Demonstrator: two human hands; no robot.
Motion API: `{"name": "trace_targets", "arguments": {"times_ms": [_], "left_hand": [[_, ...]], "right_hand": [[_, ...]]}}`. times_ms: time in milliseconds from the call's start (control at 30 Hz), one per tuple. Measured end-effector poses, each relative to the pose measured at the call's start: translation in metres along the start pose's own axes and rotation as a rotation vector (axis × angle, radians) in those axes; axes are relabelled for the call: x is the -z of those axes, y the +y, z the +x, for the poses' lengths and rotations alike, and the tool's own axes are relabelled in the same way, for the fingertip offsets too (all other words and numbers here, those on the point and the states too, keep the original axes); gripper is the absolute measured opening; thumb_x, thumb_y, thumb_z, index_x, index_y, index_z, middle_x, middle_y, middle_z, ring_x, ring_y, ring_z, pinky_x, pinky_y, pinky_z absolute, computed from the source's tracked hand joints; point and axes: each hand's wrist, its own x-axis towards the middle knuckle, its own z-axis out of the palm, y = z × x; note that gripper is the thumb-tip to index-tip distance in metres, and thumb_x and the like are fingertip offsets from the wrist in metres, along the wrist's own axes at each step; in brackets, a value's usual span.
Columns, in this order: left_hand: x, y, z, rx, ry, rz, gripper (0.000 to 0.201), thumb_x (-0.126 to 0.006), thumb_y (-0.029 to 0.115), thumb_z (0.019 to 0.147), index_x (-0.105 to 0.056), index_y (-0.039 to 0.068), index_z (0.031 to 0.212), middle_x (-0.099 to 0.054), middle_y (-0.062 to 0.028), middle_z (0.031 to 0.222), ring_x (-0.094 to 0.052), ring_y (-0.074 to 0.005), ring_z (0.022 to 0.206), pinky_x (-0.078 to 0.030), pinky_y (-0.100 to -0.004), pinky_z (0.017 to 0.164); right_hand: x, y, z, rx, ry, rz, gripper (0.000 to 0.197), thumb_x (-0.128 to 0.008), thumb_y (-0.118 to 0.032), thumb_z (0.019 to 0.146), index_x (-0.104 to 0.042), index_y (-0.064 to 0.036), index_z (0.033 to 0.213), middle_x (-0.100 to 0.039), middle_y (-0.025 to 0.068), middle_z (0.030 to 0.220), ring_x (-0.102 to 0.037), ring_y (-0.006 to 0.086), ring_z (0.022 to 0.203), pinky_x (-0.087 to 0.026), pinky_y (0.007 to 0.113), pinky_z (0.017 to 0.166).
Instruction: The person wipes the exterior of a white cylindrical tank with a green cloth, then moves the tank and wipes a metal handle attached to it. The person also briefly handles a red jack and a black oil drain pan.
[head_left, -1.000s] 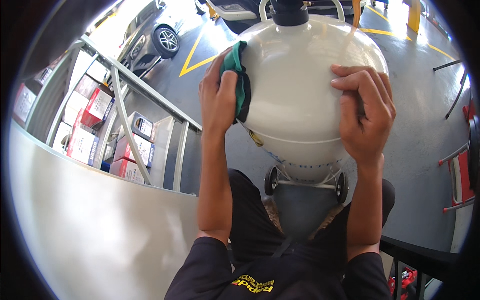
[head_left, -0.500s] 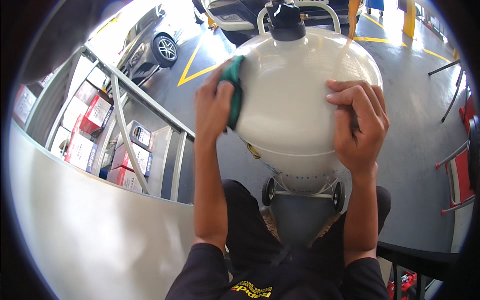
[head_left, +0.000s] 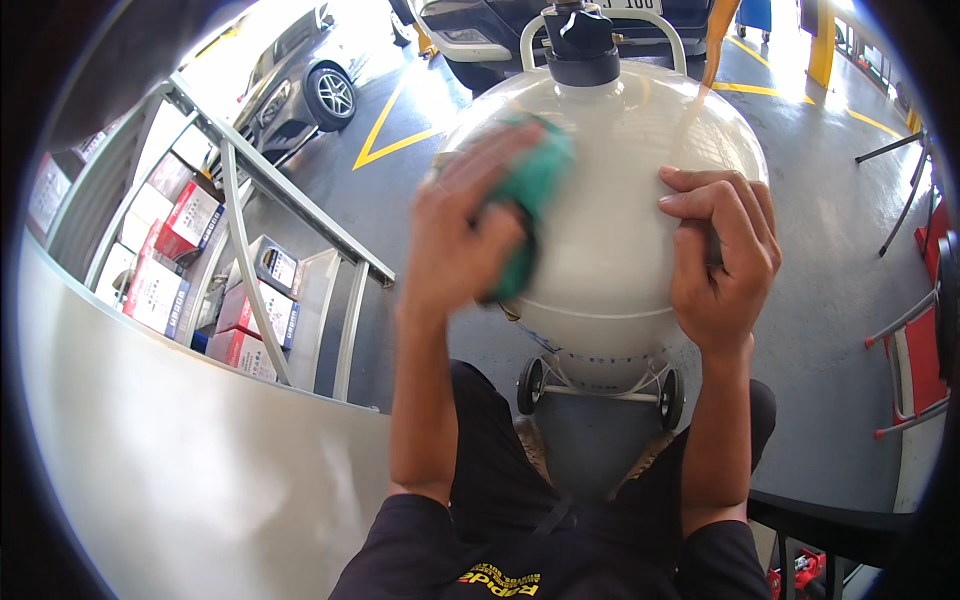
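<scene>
Between my hands: the large white tank (head_left: 615,220), its rounded dome in front of me.
Left hand (head_left: 458,235): over the left side of the dome, blurred; my fingers and thumb gather a bunched cloth and keep it against the tank.
Green cloth (head_left: 550,170): beneath and just beyond my left fingers, smeared by blur, with a darker part close to the thumb.
Right hand (head_left: 728,255): resting on the right side of the dome, fingers loosely curled, a gap between thumb and index finger.
Beyond both hands: a black cap (head_left: 583,65) on the tank's neck, a white tubular handle (head_left: 528,48) about it, and farther off the front of a dark car (head_left: 470,38).
Below my hands: two black wheels (head_left: 532,386) at the tank's foot, with my dark trousers (head_left: 490,430) to either side.
Left of my left hand: a metal rack (head_left: 275,195) with red and white boxes (head_left: 160,290); a pale panel (head_left: 200,450) lies nearer me.
Right of my right hand: grey floor (head_left: 820,330), then a red panel (head_left: 925,360) among grey tubes.
</scene>
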Motion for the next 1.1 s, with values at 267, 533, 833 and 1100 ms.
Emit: {"name": "trace_targets", "arguments": {"times_ms": [267,533,833,1100], "left_hand": [[0.009,-0.025,-0.007,0.437,0.025,-0.325,0.058,-0.055,0.017,0.081,-0.072,-0.002,0.133,-0.073,-0.0197,0.136,-0.067,-0.0386,0.131,-0.048,-0.0489,0.117],[-0.021,0.060,-0.025,-0.265,-0.206,0.141,0.062,-0.058,0.030,0.087,-0.067,0.007,0.144,-0.068,-0.0185,0.145,-0.063,-0.0390,0.138,-0.046,-0.0516,0.117],[-0.037,0.065,-0.002,-0.161,-0.130,0.203,0.060,-0.056,0.036,0.104,-0.051,0.004,0.155,-0.056,-0.0214,0.155,-0.054,-0.0390,0.144,-0.040,-0.0522,0.121],[-0.008,0.054,0.003,0.002,-0.269,-0.242,0.044,-0.067,0.013,0.095,-0.067,-0.003,0.136,-0.067,-0.0268,0.139,-0.067,-0.0421,0.125,-0.049,-0.0488,0.115]], "right_hand": [[0.002,-0.002,0.004,0.002,-0.009,0.023,0.018,-0.061,0.008,0.075,-0.070,-0.0036,0.085,-0.079,0.0091,0.095,-0.067,0.0259,0.083,-0.053,0.037,0.082],[0.004,0.002,0.002,-0.008,-0.033,0.042,0.018,-0.061,0.008,0.076,-0.071,-0.0031,0.087,-0.079,0.0097,0.098,-0.066,0.0262,0.087,-0.053,0.035,0.084],[0.027,-0.043,0.006,0.066,-0.154,0.277,0.053,-0.062,-0.037,0.103,-0.065,0.0001,0.142,-0.062,0.0184,0.147,-0.058,0.0284,0.137,-0.045,0.044,0.113],[0.005,-0.046,0.012,0.108,-0.455,-0.029,0.081,-0.072,-0.070,0.089,-0.065,-0.0185,0.151,-0.061,0.0139,0.154,-0.052,0.0404,0.147,-0.037,0.053,0.125]]}}
